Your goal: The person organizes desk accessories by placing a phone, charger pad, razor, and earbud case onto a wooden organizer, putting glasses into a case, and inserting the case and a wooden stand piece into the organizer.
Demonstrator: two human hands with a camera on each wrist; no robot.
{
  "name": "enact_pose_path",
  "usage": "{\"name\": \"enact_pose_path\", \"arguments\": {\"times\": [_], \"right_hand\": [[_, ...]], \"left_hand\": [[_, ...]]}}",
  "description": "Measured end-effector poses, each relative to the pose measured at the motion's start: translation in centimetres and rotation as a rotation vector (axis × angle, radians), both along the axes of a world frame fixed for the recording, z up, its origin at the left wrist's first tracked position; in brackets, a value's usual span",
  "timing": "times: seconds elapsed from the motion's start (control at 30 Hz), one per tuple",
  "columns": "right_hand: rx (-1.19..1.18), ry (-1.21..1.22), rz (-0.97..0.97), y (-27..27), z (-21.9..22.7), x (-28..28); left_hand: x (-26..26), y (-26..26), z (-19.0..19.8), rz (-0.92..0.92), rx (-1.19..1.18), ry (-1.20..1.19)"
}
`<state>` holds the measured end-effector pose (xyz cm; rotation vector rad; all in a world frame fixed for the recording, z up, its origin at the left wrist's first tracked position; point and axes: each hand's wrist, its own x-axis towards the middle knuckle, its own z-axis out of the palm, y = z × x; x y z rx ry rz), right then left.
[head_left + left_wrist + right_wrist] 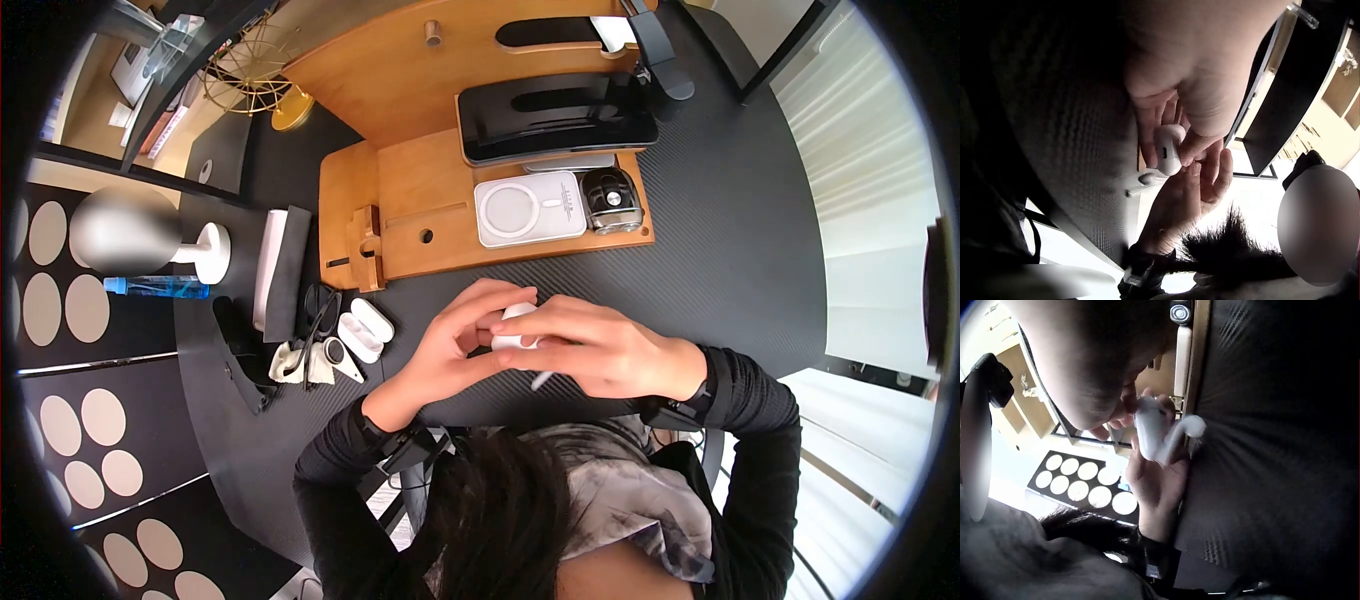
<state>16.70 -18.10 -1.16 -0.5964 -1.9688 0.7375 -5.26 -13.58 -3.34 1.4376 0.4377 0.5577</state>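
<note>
Both hands meet over the black desk [720, 260], just in front of the body. Between them is a small white earbud case [515, 325]. My left hand [468, 335] cups it from the left, fingers curled round it. My right hand [572, 342] covers it from the right, fingertips pinching its top. The left wrist view shows the case [1168, 149] held between both sets of fingers. In the right wrist view the case [1149, 428] has a white earbud [1190, 427] beside it. The earbud's stem [541, 380] pokes out under my right hand.
A wooden organiser [400, 200] stands behind the hands, holding a white charging pad [528, 208], a black phone [555, 115] and a small black device [610, 200]. An open white earbud case [365, 328], glasses, a blue bottle [160, 287] and a white stand [210, 252] lie left.
</note>
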Motion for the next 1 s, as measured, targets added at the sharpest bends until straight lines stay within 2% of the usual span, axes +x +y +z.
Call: {"name": "enact_pose_path", "arguments": {"times": [0.1,0.23,0.43,0.77,0.93,1.0], "right_hand": [[-0.016,0.065,-0.074,0.1,-0.2,0.2],[0.036,0.0,-0.158,0.7,-0.4,0.8],[0.001,-0.002,-0.09,0.7,-0.3,0.5],[-0.013,-0.048,-0.114,0.7,-0.4,0.7],[0.007,-0.051,-0.256,0.7,-0.5,0.6],[0.006,-0.047,-0.242,0.8,-0.5,0.6]], "left_hand": [[0.4,-0.5,0.3,0.063,-0.095,-0.034],[0.5,-0.7,-0.2,0.117,-0.033,-0.044],[0.6,-0.6,-0.3,0.137,-0.043,-0.045],[0.6,-0.7,-0.3,0.136,-0.038,-0.027],[0.6,-0.8,-0.5,0.148,-0.075,-0.061],[0.5,-0.8,-0.7,0.145,-0.095,-0.062]]}}
